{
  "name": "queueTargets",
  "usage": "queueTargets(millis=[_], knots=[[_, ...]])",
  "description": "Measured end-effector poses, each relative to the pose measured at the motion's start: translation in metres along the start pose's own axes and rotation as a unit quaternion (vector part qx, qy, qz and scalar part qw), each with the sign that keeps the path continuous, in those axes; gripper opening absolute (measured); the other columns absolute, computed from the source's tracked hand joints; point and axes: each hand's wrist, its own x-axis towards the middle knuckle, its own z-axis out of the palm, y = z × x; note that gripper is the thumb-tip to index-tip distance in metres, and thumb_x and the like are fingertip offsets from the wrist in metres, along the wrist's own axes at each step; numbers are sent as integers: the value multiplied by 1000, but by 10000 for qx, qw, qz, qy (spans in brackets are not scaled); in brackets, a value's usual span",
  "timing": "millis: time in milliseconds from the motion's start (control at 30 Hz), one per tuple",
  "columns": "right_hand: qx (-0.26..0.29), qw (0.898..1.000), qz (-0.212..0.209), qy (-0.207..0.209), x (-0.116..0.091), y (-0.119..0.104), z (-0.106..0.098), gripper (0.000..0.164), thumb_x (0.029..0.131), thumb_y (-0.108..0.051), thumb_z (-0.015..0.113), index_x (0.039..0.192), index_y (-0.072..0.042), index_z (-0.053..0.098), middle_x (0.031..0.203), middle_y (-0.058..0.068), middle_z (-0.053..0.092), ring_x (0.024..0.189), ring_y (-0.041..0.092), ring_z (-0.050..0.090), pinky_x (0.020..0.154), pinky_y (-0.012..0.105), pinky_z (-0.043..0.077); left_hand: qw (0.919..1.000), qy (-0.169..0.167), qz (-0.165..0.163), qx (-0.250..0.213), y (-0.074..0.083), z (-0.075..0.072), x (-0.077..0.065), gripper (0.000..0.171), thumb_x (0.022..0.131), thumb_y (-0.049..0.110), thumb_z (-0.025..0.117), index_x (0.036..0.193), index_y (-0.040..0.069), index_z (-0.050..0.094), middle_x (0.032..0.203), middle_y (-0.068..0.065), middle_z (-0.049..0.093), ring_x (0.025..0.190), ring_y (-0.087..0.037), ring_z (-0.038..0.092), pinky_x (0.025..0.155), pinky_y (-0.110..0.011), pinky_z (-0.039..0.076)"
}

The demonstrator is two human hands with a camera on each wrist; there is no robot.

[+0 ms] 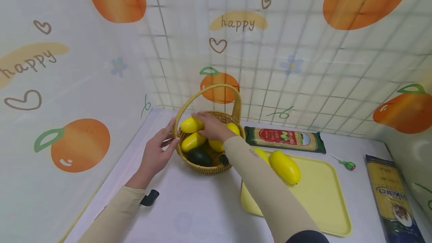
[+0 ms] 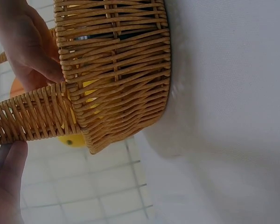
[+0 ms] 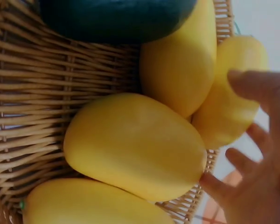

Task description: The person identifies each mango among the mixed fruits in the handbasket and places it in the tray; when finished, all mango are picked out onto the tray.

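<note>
A wicker basket (image 1: 208, 170) holds several yellow mangoes and a dark green fruit (image 1: 200, 156) shaped like an avocado. My right hand (image 1: 216, 128) reaches inside over the far side. In the right wrist view its thumb overlaps a yellow mango (image 3: 238, 100) at the basket's edge, with the other fingers spread apart beside it. Another mango (image 3: 135, 144) lies near the little finger. At the basket's left, my left hand (image 1: 156, 155) touches the foot of the arched handle (image 2: 32, 114), its fingertips against the outer side and not wrapped around it.
A yellow tray (image 1: 320, 194) bears mangoes (image 1: 286, 167), partly covered by my right forearm. Behind it lies a noodle pack (image 1: 285, 139). Farther right are a small green-and-red item (image 1: 347, 164) and a blue-and-yellow pack (image 1: 393, 198). A wire grid (image 1: 303, 96) stands behind the table.
</note>
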Motion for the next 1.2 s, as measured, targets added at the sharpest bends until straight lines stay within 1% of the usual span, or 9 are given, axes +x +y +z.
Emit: queueTargets(millis=[133, 233, 400, 533, 733, 800, 900, 1033, 1200], knots=[[-557, 9981, 137, 229, 1, -2, 4, 63, 99, -22, 68, 156, -29, 43, 153, 8, 39, 140, 29, 39, 116, 48, 41, 10000, 45, 54, 17, -1, 1, 0, 78, 94, 2, 72, 159, 28, 38, 114, -14, 67, 104, -29, 71, 86, -41, 61], [-695, 9971, 105, 276, 0, -4, 4, 59, 98, -23, 70, 152, -27, 46, 154, 6, 41, 141, 27, 40, 117, 47, 39, 10000, 67, 66, -4, -1, 1, 0, 77, 94, 3, 72, 159, 28, 38, 114, -14, 67, 104, -29, 71, 85, -41, 61], [-407, 9991, -98, 68, 0, -5, 9, 59, 96, -23, 74, 149, -22, 47, 154, 0, 47, 138, 20, 47, 118, 38, 38, 9999, 94, 93, -77, -3, 2, 0, 76, 94, 1, 72, 158, 27, 39, 113, -12, 67, 104, -29, 71, 85, -40, 61], [-467, 9986, -230, -2, -2, -8, 11, 60, 93, -29, 76, 147, -23, 50, 151, 1, 48, 134, 19, 50, 117, 37, 41, 9999, 103, 94, -97, -2, 2, 1, 76, 94, 1, 71, 158, 27, 40, 110, -8, 67, 105, -29, 71, 85, -40, 62], [-424, 9987, -280, 7, -8, -10, 8, 59, 92, -41, 76, 145, -27, 51, 144, 5, 47, 115, 17, 55, 107, 35, 49, 9999, 100, 120, -48, -1, 1, 2, 76, 94, 3, 71, 158, 28, 39, 108, -7, 67, 106, -28, 71, 85, -40, 62], [-337, 9989, -328, -23, -11, -9, 7, 58, 93, -43, 74, 144, -28, 51, 142, 4, 48, 112, 17, 55, 105, 35, 50, 9998, 109, 144, -32, -2, 1, 2, 76, 94, 2, 72, 158, 27, 39, 109, -7, 67, 105, -28, 71, 85, -40, 62], [-85, 9991, -380, -180, -18, -8, 3, 55, 96, -42, 69, 146, -29, 51, 143, 1, 52, 114, 16, 55, 107, 36, 48, 9998, 103, 142, -16, -2, 1, 2, 77, 94, 2, 72, 159, 27, 39, 109, -7, 67, 105, -28, 71, 85, -41, 62], [288, 9981, -390, -384, -26, -8, -2, 54, 99, -36, 65, 150, -28, 49, 147, -3, 53, 122, 15, 53, 113, 38, 43, 9999, 84, 93, -13, 0, 1, 2, 77, 94, 3, 71, 159, 29, 38, 110, -7, 67, 105, -28, 71, 85, -41, 62], [309, 9984, -335, -346, -33, -9, -4, 54, 99, -35, 67, 150, -29, 49, 149, -2, 52, 128, 17, 52, 114, 39, 43, 10000, 77, 49, 12, 0, 1, 0, 77, 94, 4, 72, 159, 30, 38, 112, -9, 67, 105, -29, 71, 85, -41, 61]])
